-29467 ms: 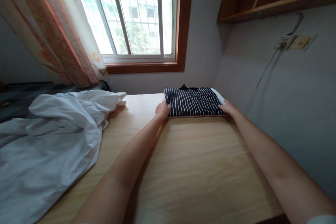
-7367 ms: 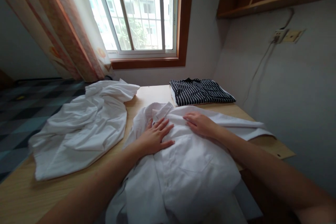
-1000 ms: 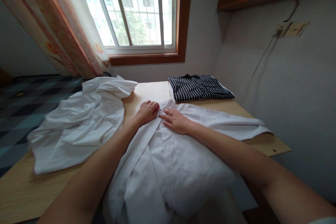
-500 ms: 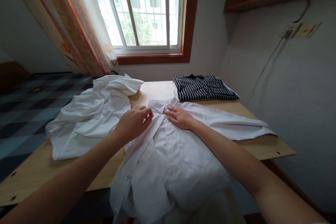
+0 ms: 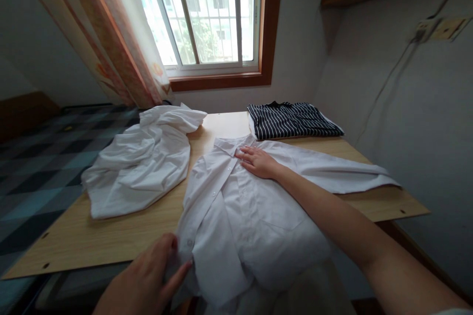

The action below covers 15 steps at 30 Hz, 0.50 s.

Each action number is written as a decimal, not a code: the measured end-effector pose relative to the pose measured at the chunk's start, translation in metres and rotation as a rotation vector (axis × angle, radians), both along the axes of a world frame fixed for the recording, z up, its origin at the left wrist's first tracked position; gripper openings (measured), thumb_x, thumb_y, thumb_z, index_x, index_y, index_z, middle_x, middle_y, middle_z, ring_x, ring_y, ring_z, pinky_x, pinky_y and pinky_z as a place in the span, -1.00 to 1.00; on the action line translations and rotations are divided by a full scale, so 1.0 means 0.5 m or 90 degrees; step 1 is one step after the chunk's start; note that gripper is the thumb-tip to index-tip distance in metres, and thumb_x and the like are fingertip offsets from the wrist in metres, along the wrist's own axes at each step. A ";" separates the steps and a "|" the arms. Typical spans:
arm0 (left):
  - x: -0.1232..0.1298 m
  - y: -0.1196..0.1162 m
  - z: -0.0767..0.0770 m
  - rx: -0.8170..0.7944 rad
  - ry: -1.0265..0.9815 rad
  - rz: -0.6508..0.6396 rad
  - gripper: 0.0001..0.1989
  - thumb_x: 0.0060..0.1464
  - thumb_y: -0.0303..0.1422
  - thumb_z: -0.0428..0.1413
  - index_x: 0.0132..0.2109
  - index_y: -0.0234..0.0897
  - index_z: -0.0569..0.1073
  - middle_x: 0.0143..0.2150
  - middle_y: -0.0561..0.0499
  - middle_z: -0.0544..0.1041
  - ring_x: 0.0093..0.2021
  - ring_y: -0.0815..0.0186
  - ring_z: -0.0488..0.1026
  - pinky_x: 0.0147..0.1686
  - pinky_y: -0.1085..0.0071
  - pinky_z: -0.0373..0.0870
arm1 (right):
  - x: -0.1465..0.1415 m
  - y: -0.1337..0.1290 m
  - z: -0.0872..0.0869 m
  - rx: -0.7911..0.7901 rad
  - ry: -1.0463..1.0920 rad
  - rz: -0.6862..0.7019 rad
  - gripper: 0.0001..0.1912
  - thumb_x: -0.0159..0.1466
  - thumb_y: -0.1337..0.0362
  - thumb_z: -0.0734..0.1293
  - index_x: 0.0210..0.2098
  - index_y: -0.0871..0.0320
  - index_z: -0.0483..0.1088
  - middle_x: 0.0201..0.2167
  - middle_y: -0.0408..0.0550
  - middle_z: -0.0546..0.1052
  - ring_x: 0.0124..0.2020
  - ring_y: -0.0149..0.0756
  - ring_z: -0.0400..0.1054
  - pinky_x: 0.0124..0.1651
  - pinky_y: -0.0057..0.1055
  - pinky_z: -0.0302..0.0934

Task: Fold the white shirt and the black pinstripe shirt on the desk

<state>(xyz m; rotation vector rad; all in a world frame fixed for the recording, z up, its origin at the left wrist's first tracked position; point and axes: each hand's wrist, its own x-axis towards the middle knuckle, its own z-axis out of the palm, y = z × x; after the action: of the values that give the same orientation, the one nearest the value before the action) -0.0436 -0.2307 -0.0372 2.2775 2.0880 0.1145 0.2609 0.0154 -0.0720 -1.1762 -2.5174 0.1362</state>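
Note:
A white button-up shirt lies front up, its collar at the far end and its lower part hanging over the near edge of the wooden board. My right hand rests flat on the shirt just below the collar, fingers stretched out. At the shirt's lower left edge is my left hand, slightly blurred. Its thumb and forefinger are apart at the buttoned strip, with white cloth between them; the other fingers are partly hidden. One long sleeve stretches to the right.
A crumpled white garment lies on the board's left side. Folded black-and-white striped clothing sits at the back right. Left of the board is a checked bedspread. A cable hangs from the socket on the right wall.
My left hand has moved from beside the collar down and toward me to the shirt's lower left edge. My right hand has stayed in place below the collar.

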 end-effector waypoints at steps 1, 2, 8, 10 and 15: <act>0.002 -0.008 -0.007 -0.006 -0.003 -0.001 -0.61 0.11 -0.04 -0.02 -0.11 -0.18 0.49 -0.06 -0.12 0.58 -0.06 0.08 0.54 -0.01 0.21 0.46 | 0.000 0.000 0.000 -0.001 0.002 0.000 -0.50 0.43 0.06 0.13 0.30 0.06 0.27 0.33 0.02 0.26 0.38 -0.14 0.05 0.39 -0.14 -0.08; 0.007 -0.015 -0.013 -0.009 0.000 -0.007 -0.62 0.11 -0.06 -0.03 -0.12 -0.18 0.49 -0.07 -0.12 0.57 -0.06 0.08 0.53 0.00 0.20 0.44 | 0.000 0.000 -0.001 -0.002 0.003 0.000 -0.50 0.43 0.07 0.13 0.30 0.06 0.28 0.34 0.03 0.26 0.38 -0.13 0.05 0.39 -0.14 -0.08; 0.045 -0.045 -0.050 0.075 0.065 0.012 -0.76 0.09 -0.22 -0.02 -0.18 -0.18 0.47 -0.10 -0.13 0.52 -0.01 0.05 0.47 -0.07 0.18 0.43 | 0.000 -0.003 0.004 -0.009 0.006 0.000 -0.51 0.43 0.09 0.14 0.29 0.06 0.29 0.34 0.04 0.25 0.38 -0.12 0.06 0.39 -0.12 -0.07; 0.048 -0.051 -0.070 0.130 0.081 0.027 -0.72 0.09 -0.22 0.00 -0.13 -0.25 0.46 -0.09 -0.18 0.51 -0.02 0.02 0.46 -0.09 0.16 0.43 | 0.000 -0.005 0.006 -0.009 0.003 -0.001 -0.51 0.43 0.09 0.15 0.29 0.06 0.29 0.34 0.04 0.25 0.37 -0.12 0.07 0.39 -0.13 -0.06; 0.051 -0.063 -0.109 0.221 0.077 -0.010 -0.71 0.15 -0.29 -0.04 -0.06 -0.29 0.45 -0.11 -0.21 0.51 0.01 0.01 0.45 -0.09 0.15 0.42 | 0.000 -0.006 0.006 -0.009 0.000 -0.005 -0.51 0.42 0.08 0.15 0.28 0.05 0.30 0.34 0.03 0.26 0.37 -0.11 0.07 0.37 -0.11 -0.03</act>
<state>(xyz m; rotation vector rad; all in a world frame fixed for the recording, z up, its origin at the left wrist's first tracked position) -0.0179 -0.2621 -0.0918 2.5487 2.2616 0.3767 0.2606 0.0125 -0.0690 -1.1917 -2.5149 0.1523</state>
